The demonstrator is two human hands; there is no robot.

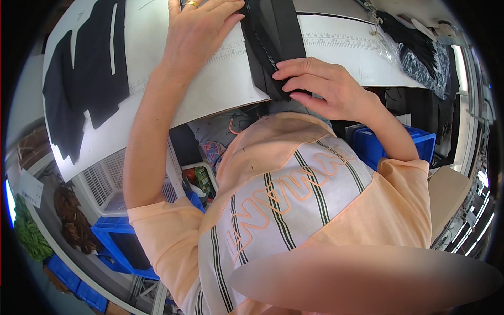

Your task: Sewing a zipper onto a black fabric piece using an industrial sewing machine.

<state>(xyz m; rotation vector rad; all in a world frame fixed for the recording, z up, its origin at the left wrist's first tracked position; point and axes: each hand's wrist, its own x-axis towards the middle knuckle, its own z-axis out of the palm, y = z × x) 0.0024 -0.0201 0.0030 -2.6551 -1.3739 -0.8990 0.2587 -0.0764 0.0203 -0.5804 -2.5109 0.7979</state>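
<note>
A long black zipper (265, 50) lies along a strip of black fabric (287, 26) on the white table (210, 79). My right hand (333, 86) pinches the near end of the zipper and fabric at the table's front edge, thumb below and fingers on top. Farther up, my left hand (202, 26), with a gold ring, has its thumb and fingertips closed at the zipper's left edge. The frame's upper rim cuts off part of this hand.
Cut black fabric pieces (92, 68) lie at the table's left. Ruler markings (336, 41) cross the tabletop. Clear plastic with black material (425, 58) sits at the right end. A white basket (107, 181) and blue crates (123, 244) stand below left; another blue crate (420, 139) is below right.
</note>
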